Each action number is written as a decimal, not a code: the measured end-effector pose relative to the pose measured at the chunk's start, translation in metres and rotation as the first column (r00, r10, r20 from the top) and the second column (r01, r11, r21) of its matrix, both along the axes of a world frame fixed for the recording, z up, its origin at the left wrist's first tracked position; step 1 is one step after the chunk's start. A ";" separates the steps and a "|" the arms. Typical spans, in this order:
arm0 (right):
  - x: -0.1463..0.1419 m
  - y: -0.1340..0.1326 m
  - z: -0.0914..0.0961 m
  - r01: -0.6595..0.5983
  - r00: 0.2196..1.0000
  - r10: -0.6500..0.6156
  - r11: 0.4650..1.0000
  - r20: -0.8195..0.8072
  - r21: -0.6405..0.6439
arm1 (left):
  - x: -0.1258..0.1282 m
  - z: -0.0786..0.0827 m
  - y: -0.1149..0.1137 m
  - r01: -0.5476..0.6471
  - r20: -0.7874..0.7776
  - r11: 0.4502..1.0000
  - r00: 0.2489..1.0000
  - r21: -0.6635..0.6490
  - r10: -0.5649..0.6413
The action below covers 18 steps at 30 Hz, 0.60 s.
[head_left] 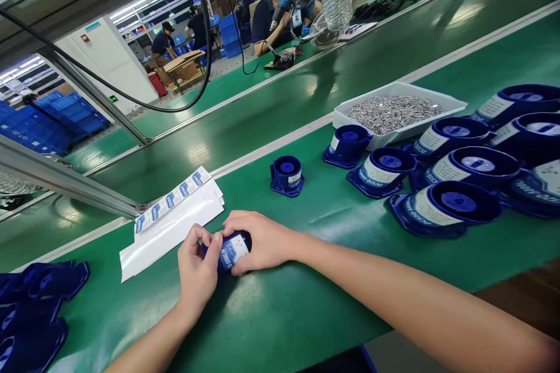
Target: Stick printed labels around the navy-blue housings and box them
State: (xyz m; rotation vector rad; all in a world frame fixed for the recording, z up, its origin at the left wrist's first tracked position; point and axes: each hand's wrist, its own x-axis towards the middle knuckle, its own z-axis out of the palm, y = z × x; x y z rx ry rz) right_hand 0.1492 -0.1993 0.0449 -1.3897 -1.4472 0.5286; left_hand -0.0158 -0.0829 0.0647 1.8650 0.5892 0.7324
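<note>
My left hand (199,265) and my right hand (258,242) are both wrapped round one small blue plastic part (234,250) that bears a white and blue label, held low over the green table (284,303). The fingers of both hands are closed on it, and the part lies on its side between them. Just beyond my left hand lies a stack of white label sheets (175,218), with blue-printed stickers on the top strip. A single blue part (287,175) with a label stands upright a little farther back.
Several labelled blue parts (455,186) crowd the right side, by a white tray (450,108) of small metal pieces. Unlabelled blue parts (35,309) are piled at the left edge. An aluminium rail (65,183) crosses at left. A person (280,6) works across the belt.
</note>
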 end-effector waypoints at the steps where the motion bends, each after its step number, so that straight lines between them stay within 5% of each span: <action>1: -0.001 0.002 -0.002 0.001 0.996 -0.004 1.000 -0.091 -0.025 | -0.001 0.000 -0.002 0.002 0.015 0.999 1.000 0.041 -0.003; 5: 0.002 0.009 -0.003 -0.074 0.918 0.014 0.988 -0.397 -0.136 | 0.000 0.000 -0.007 0.028 0.049 0.995 0.998 0.093 -0.033; 9: 0.003 0.013 0.006 -0.102 0.809 -0.099 0.947 -0.580 -0.304 | 0.000 0.000 -0.007 0.048 0.067 0.995 0.996 0.086 -0.054; 15: 0.005 0.015 0.014 -0.152 0.761 -0.114 0.926 -0.639 -0.346 | -0.002 -0.003 -0.002 0.061 0.066 0.995 0.996 0.073 -0.065; 18: 0.006 0.009 0.013 -0.099 0.851 -0.038 0.968 -0.524 -0.231 | -0.002 -0.006 0.004 0.071 0.061 0.997 0.996 0.015 -0.072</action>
